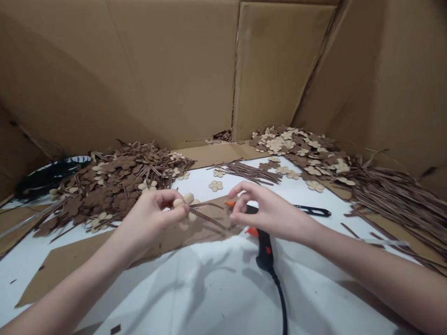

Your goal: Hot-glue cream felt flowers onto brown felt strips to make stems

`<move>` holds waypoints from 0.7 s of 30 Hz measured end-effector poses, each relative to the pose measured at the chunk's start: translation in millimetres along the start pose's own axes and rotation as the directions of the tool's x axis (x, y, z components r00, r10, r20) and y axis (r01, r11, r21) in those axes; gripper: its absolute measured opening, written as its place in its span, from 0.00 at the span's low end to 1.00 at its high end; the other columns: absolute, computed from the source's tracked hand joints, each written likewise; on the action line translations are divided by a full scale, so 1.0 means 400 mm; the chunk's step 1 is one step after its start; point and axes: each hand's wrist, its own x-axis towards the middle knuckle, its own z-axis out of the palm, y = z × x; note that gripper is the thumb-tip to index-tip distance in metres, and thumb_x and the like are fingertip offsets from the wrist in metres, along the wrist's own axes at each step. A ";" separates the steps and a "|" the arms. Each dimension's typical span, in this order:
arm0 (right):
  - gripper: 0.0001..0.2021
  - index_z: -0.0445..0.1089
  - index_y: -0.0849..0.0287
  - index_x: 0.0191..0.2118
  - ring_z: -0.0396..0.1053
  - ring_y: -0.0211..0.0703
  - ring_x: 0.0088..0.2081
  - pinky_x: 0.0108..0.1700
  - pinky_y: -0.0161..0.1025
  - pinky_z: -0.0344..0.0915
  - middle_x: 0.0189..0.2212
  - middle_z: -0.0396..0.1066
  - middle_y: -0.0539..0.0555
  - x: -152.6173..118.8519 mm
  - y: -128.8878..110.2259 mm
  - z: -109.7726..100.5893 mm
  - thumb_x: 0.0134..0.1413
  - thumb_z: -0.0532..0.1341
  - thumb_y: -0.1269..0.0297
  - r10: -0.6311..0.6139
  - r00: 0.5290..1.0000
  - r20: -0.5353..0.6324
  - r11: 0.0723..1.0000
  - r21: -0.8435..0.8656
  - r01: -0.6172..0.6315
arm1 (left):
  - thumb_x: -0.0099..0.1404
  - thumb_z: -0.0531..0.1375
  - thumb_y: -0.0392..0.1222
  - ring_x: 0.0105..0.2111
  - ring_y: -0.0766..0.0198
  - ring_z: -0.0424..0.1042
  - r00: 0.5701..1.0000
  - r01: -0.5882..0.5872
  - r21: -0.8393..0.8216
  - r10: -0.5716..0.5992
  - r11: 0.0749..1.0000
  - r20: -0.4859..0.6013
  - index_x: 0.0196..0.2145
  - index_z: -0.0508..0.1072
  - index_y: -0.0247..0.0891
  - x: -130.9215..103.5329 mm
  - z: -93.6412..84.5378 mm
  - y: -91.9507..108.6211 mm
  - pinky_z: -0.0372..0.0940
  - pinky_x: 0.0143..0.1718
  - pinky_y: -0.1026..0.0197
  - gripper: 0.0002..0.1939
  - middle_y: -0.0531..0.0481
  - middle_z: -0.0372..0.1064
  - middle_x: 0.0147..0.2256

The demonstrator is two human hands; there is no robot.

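My left hand (pixel 162 209) is closed, pinching a cream fabric flower (pixel 188 199) together with a narrow brown strip (pixel 207 217). Two lengths of the strip stretch from the flower towards my right hand (pixel 261 209). There the index finger is curled and raised, while the thumb and another fingertip come close together near the strip's ends; what lies between them is too small and blurred to make out. Beneath and behind the right hand rests a black glue gun (pixel 265 251) with an orange nozzle, its cord running down towards me.
Brown cardboard (pixel 80 265) lies on the white table surface (pixel 167 288). Piles of flowers and strips (pixel 122 172) are at left, more flowers (pixel 300 149) at back right, long brown strips (pixel 398 200) at far right. A cardboard wall (pixel 167 70) rises behind.
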 end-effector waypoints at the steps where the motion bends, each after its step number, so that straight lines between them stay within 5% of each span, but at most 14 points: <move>1: 0.11 0.62 0.56 0.38 0.68 0.41 0.32 0.35 0.37 0.61 0.27 0.71 0.48 -0.011 0.002 -0.016 0.47 0.60 0.65 -0.050 0.995 -0.086 0.991 -0.130 0.039 | 0.52 0.57 0.41 0.21 0.69 0.53 0.998 0.009 0.032 -0.011 0.999 0.061 0.17 0.65 0.35 0.009 -0.007 -0.004 0.46 0.22 0.67 0.10 0.55 0.58 0.18; 3: 0.05 0.66 0.56 0.32 0.67 0.45 0.36 0.38 0.40 0.60 0.31 0.72 0.51 -0.041 0.010 -0.041 0.49 0.59 0.61 -0.128 0.973 -0.195 0.933 -0.356 0.051 | 0.52 0.58 0.43 0.20 0.70 0.50 0.979 0.033 0.080 -0.048 0.996 0.197 0.18 0.67 0.35 0.026 -0.019 -0.014 0.44 0.21 0.67 0.10 0.56 0.55 0.17; 7: 0.23 0.64 0.57 0.18 0.66 0.41 0.27 0.32 0.37 0.58 0.23 0.69 0.52 -0.114 0.041 -0.047 0.59 0.46 0.55 -0.007 0.989 -0.145 0.906 -0.420 -0.055 | 0.51 0.60 0.46 0.19 0.70 0.49 0.947 0.035 0.104 -0.066 0.994 0.313 0.18 0.67 0.35 0.049 -0.026 -0.032 0.43 0.20 0.67 0.12 0.57 0.53 0.17; 10: 0.18 0.70 0.54 0.31 0.67 0.42 0.26 0.28 0.36 0.57 0.23 0.70 0.51 -0.145 0.073 -0.022 0.61 0.45 0.56 0.111 0.990 -0.082 0.880 -0.455 -0.137 | 0.49 0.61 0.47 0.19 0.70 0.50 0.924 0.043 0.068 -0.066 0.997 0.376 0.17 0.67 0.35 0.057 -0.028 -0.036 0.44 0.20 0.67 0.13 0.56 0.55 0.16; 14: 0.19 0.62 0.50 0.54 0.68 0.47 0.26 0.26 0.36 0.55 0.22 0.70 0.51 -0.138 0.113 0.012 0.57 0.51 0.57 0.150 0.988 -0.037 0.771 -0.621 -0.141 | 0.51 0.61 0.49 0.18 0.70 0.52 0.919 0.052 0.023 -0.057 0.998 0.389 0.18 0.69 0.36 0.061 -0.034 -0.038 0.44 0.19 0.68 0.13 0.55 0.58 0.16; 17: 0.22 0.60 0.52 0.57 0.67 0.48 0.27 0.26 0.36 0.55 0.24 0.70 0.52 -0.125 0.130 0.025 0.56 0.53 0.56 0.137 0.990 -0.035 0.733 -0.669 -0.125 | 0.51 0.61 0.51 0.19 0.68 0.56 0.936 0.073 -0.016 -0.063 0.997 0.345 0.20 0.70 0.37 0.063 -0.033 -0.042 0.49 0.20 0.68 0.14 0.54 0.61 0.17; 21: 0.23 0.57 0.49 0.57 0.67 0.47 0.31 0.31 0.39 0.59 0.31 0.69 0.54 -0.125 0.136 0.030 0.55 0.54 0.56 0.134 0.990 -0.037 0.793 -0.595 -0.129 | 0.49 0.63 0.50 0.22 0.65 0.61 0.944 0.113 -0.143 -0.061 0.983 0.323 0.19 0.70 0.37 0.066 -0.025 -0.053 0.56 0.25 0.66 0.14 0.53 0.62 0.19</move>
